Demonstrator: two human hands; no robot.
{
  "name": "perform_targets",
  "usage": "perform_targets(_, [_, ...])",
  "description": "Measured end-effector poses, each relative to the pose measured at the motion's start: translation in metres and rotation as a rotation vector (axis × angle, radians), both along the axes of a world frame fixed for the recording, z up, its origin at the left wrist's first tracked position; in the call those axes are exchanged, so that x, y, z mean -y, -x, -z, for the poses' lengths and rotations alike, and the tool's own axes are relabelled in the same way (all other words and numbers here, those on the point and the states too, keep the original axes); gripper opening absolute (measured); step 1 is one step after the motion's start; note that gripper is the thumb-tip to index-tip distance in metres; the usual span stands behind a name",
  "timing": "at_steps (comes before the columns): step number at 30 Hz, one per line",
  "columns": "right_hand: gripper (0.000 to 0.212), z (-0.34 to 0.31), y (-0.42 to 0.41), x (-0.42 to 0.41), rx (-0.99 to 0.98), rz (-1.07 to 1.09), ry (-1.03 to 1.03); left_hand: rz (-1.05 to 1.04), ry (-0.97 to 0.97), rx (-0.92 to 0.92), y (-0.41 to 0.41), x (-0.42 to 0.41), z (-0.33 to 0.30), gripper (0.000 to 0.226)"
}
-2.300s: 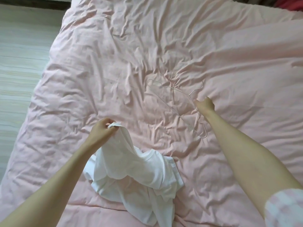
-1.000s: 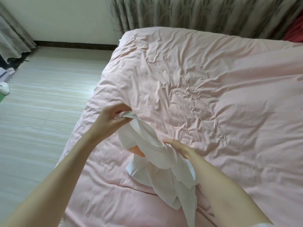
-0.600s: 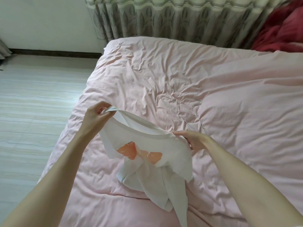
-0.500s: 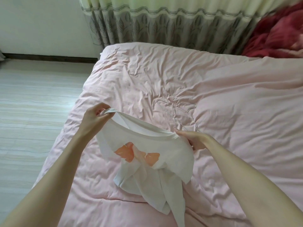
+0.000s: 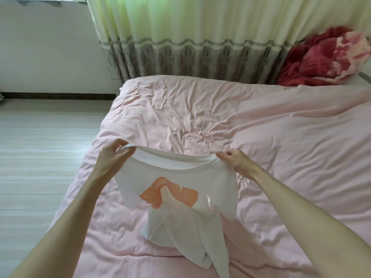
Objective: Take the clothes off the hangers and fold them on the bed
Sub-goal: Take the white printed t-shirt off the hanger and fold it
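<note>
A white T-shirt [image 5: 180, 221] with an orange print hangs in the air above the pink bed [image 5: 281, 147], its neckline stretched between my hands. My left hand [image 5: 113, 155] pinches the left side of the collar. At the right side of the collar, my right hand [image 5: 233, 160] grips the fabric. The shirt's lower part is bunched and trails down toward the bed. A thin pale wire hanger [image 5: 208, 144] lies on the cover just behind the shirt, partly hidden by my right hand.
The bed's left edge meets a pale wooden floor [image 5: 40, 157]. Patterned curtains [image 5: 190, 37] hang behind the bed. A red blanket [image 5: 321, 59] is heaped at the far right corner.
My right hand left the hanger on the bed and took the shirt's collar. Both hands lifted and spread the neckline apart, showing the orange print. The view tilted upward.
</note>
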State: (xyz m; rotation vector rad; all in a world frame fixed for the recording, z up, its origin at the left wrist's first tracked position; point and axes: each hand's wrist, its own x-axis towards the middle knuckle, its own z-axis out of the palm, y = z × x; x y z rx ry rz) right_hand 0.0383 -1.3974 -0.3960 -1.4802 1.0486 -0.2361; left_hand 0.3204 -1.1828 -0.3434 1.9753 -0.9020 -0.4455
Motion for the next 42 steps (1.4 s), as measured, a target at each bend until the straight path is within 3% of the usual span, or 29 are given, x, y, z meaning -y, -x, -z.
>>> perform_targets(3, [0.046, -0.019, -0.002, 0.004, -0.007, -0.014, 0.11, 0.045, -0.056, 0.006, -0.001, -0.004, -0.003, 0.044])
perform_targets(10, [0.015, -0.045, 0.008, 0.007, -0.194, -0.13, 0.265, 0.305, -0.267, -0.161, -0.006, -0.022, -0.01, 0.06])
perform_targets(13, [0.012, -0.044, 0.013, 0.003, -0.276, -0.146, 0.298, 0.379, -0.28, -0.179, -0.007, -0.026, -0.005, 0.041])
perform_targets(15, [0.021, -0.041, 0.018, 0.002, -0.314, -0.174, 0.284, 0.402, -0.309, -0.125, -0.008, -0.026, 0.0, 0.013])
perform_targets(16, [0.023, -0.041, 0.021, 0.001, -0.321, -0.193, 0.27, 0.414, -0.336, -0.086, -0.008, -0.025, 0.002, 0.01])
perform_targets(17, [0.024, -0.042, 0.023, 0.001, -0.331, -0.207, 0.253, 0.417, -0.359, -0.048, -0.008, -0.024, 0.006, 0.025])
perform_targets(24, [0.038, -0.043, 0.023, -0.003, -0.564, -0.335, 0.349, 0.248, -0.345, 0.24, 0.004, -0.016, 0.025, 0.04])
perform_targets(27, [0.035, -0.046, 0.017, -0.005, -0.522, -0.186, 0.525, 0.126, -0.249, 0.325, 0.006, -0.012, 0.028, 0.044])
perform_targets(30, [0.013, -0.058, 0.007, -0.007, -0.337, 0.057, 0.635, -0.03, -0.157, 0.378, 0.004, -0.008, 0.016, 0.045])
perform_targets(33, [0.026, -0.069, -0.005, -0.009, -0.219, 0.164, 0.677, -0.028, -0.11, 0.462, 0.0, -0.007, -0.001, 0.042])
perform_targets(36, [0.023, -0.071, -0.007, -0.014, -0.19, 0.18, 0.696, 0.035, -0.295, 0.533, -0.007, -0.015, -0.005, 0.037])
perform_targets(40, [0.044, -0.062, 0.012, -0.036, -0.427, -0.055, 0.703, 0.315, -0.589, 0.508, -0.018, -0.039, 0.012, 0.023])
perform_targets(42, [0.063, -0.058, 0.023, -0.054, -0.619, -0.254, 0.669, 0.428, -0.639, 0.447, -0.02, -0.052, 0.024, 0.011])
